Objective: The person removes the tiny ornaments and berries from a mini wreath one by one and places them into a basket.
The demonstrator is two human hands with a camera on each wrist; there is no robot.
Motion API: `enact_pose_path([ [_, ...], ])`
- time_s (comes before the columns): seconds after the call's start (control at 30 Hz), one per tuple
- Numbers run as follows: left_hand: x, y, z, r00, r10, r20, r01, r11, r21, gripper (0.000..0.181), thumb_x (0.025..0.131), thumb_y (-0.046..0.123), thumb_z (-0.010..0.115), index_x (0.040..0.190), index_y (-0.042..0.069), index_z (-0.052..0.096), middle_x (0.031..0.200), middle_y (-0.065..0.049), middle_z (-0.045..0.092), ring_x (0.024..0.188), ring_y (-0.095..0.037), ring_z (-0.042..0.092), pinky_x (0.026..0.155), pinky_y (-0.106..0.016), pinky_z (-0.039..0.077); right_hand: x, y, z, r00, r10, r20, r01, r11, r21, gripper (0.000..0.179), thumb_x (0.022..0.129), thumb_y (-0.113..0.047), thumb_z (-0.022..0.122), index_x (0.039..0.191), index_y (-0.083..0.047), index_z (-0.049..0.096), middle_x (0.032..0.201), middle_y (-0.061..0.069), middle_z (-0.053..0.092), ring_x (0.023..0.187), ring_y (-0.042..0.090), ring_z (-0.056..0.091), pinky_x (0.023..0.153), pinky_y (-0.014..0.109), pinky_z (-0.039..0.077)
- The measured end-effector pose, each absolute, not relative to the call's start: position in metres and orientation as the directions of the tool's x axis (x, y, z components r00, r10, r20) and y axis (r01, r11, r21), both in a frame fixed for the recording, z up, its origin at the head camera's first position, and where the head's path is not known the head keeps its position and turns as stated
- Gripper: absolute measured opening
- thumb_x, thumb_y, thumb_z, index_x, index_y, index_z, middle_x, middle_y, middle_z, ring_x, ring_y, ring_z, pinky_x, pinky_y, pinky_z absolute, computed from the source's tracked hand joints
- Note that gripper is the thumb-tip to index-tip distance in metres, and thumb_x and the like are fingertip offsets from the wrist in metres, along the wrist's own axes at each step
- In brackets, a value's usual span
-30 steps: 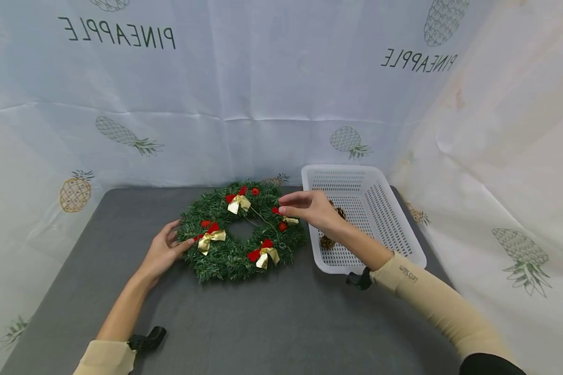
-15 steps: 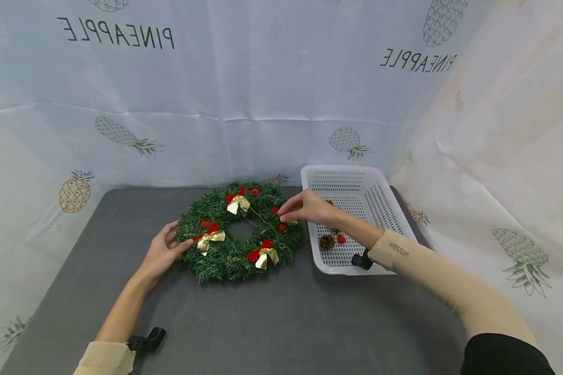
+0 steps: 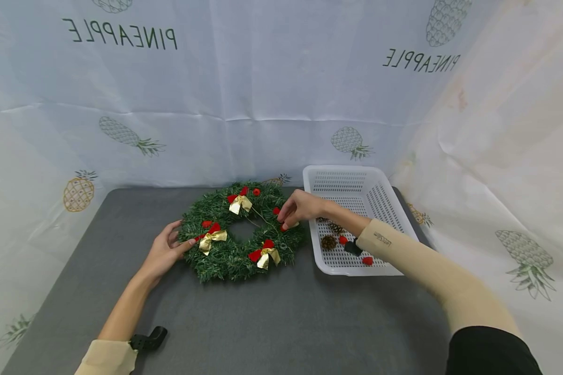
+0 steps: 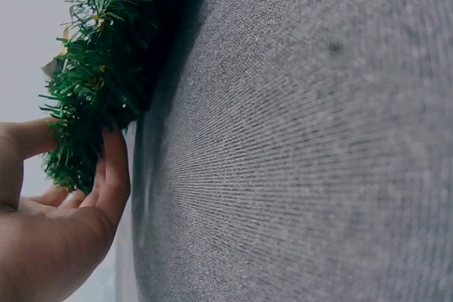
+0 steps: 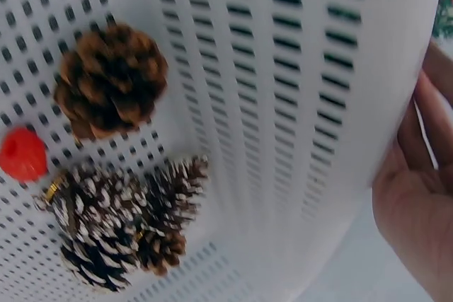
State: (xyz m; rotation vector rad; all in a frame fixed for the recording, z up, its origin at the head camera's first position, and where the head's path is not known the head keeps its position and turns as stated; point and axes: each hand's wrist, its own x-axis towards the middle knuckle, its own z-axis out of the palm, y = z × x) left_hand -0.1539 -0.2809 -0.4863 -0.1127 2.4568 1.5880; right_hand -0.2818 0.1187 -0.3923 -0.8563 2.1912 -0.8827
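A round green wreath (image 3: 236, 265) with red-and-gold bows and small red balls lies on the dark table. My left hand (image 3: 164, 251) grips its left edge, thumb on top; in the left wrist view the fingers (image 4: 113, 189) reach beneath the green needles. At the wreath's right side, my right hand (image 3: 304, 206) pinches a red-and-gold bow (image 3: 276, 211), mostly covered by the fingertips. In the right wrist view only part of the right hand (image 5: 417, 203) shows, beyond the basket wall, and its fingertips are out of sight.
Just right of the wreath stands a white perforated basket (image 3: 316, 260), under my right forearm. Inside are a brown pinecone (image 5: 110, 79), white-tipped pinecones (image 5: 99, 210) and red balls (image 5: 23, 153). A pineapple-print curtain (image 3: 281, 78) hangs behind the table.
My right hand has come down slightly onto the bow, its fingers drawing closer together. The right forearm has shifted left, uncovering more of the basket's contents. The left hand keeps its hold.
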Motion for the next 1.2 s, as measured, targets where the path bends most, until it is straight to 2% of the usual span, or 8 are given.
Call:
enact_pose_path([
  [0.2, -0.153, -0.282, -0.486, -0.977, 0.043, -0.211, -0.175, 0.413, 0.894, 0.097, 0.108, 0.038, 0.070, 0.176, 0.008, 0.008, 0.176, -0.038, 0.016, 0.157, -0.059, 0.036, 0.089, -0.028, 0.058, -0.300, 0.114, -0.392, -0.507, -0.777, -0.373, -0.384, 0.591, -0.710, 0.030, 0.096, -0.004, 0.082, 0.125, 0.005, 0.079, 0.120, 0.021, 0.082, 0.113, 0.028, 0.080, 0.097, 0.035, 0.065],
  [0.3, -0.152, -0.282, -0.486, -0.977, 0.041, -0.211, -0.175, 0.416, 0.892, 0.096, 0.109, 0.037, 0.069, 0.176, 0.007, 0.008, 0.176, -0.038, 0.016, 0.157, -0.060, 0.035, 0.091, -0.031, 0.059, -0.308, 0.112, -0.394, -0.465, -0.805, -0.369, -0.444, 0.573, -0.689, 0.030, 0.095, -0.007, 0.084, 0.124, 0.002, 0.080, 0.120, 0.018, 0.082, 0.104, 0.021, 0.079, 0.090, 0.031, 0.065],
  [0.4, -0.151, -0.282, -0.485, -0.975, 0.037, -0.219, -0.184, 0.418, 0.889, 0.096, 0.109, 0.037, 0.069, 0.176, 0.007, 0.007, 0.176, -0.038, 0.015, 0.157, -0.060, 0.034, 0.094, -0.034, 0.060, -0.315, 0.109, -0.399, -0.441, -0.834, -0.332, -0.521, 0.539, -0.662, 0.026, 0.093, -0.010, 0.087, 0.118, -0.004, 0.084, 0.115, 0.016, 0.081, 0.106, 0.017, 0.071, 0.093, 0.030, 0.059],
  [0.47, -0.150, -0.282, -0.485, -0.974, 0.033, -0.226, -0.192, 0.419, 0.888, 0.097, 0.109, 0.038, 0.069, 0.176, 0.007, 0.007, 0.176, -0.038, 0.015, 0.158, -0.059, 0.034, 0.095, -0.037, 0.060, -0.320, 0.108, -0.402, -0.425, -0.845, -0.325, -0.558, 0.527, -0.641, 0.023, 0.092, -0.011, 0.088, 0.114, -0.007, 0.086, 0.121, 0.016, 0.075, 0.112, 0.020, 0.064, 0.096, 0.035, 0.054],
  [0.53, -0.150, -0.282, -0.484, -0.972, 0.030, -0.231, -0.198, 0.419, 0.886, 0.097, 0.109, 0.038, 0.069, 0.176, 0.007, 0.006, 0.177, -0.038, 0.014, 0.158, -0.059, 0.034, 0.096, -0.038, 0.060, -0.324, 0.106, -0.402, -0.405, -0.844, -0.352, -0.583, 0.535, -0.612, 0.021, 0.092, -0.014, 0.089, 0.113, -0.010, 0.087, 0.131, 0.017, 0.069, 0.129, 0.026, 0.057, 0.109, 0.042, 0.051],
  [0.73, -0.149, -0.282, -0.484, -0.972, 0.020, -0.234, -0.204, 0.418, 0.885, 0.097, 0.108, 0.039, 0.069, 0.176, 0.008, 0.006, 0.178, -0.035, 0.014, 0.158, -0.058, 0.035, 0.100, -0.044, 0.059, -0.335, 0.097, -0.397, -0.311, -0.803, -0.508, -0.605, 0.580, -0.546, 0.029, 0.095, -0.016, 0.087, 0.124, -0.015, 0.085, 0.170, 0.018, 0.043, 0.162, 0.034, 0.034, 0.130, 0.051, 0.039],
  [1.0, -0.149, -0.278, -0.485, -0.972, 0.030, -0.232, -0.201, 0.403, 0.893, 0.098, 0.108, 0.039, 0.071, 0.176, 0.010, 0.007, 0.177, -0.036, 0.015, 0.157, -0.057, 0.038, 0.100, -0.046, 0.060, -0.341, 0.093, -0.402, -0.268, -0.753, -0.601, -0.591, 0.621, -0.515, 0.029, 0.094, -0.019, 0.088, 0.123, -0.019, 0.085, 0.174, 0.014, 0.038, 0.165, 0.032, 0.029, 0.132, 0.051, 0.035],
  [1.2, -0.150, -0.277, -0.484, -0.975, 0.031, -0.218, -0.189, 0.390, 0.901, 0.094, 0.108, 0.033, 0.071, 0.176, 0.009, 0.010, 0.176, -0.037, 0.016, 0.159, -0.058, 0.034, 0.092, -0.034, 0.060, -0.344, 0.093, -0.403, -0.257, -0.748, -0.611, -0.607, 0.617, -0.501, 0.031, 0.093, -0.019, 0.089, 0.123, -0.020, 0.085, 0.174, 0.014, 0.037, 0.165, 0.031, 0.028, 0.132, 0.050, 0.035],
])
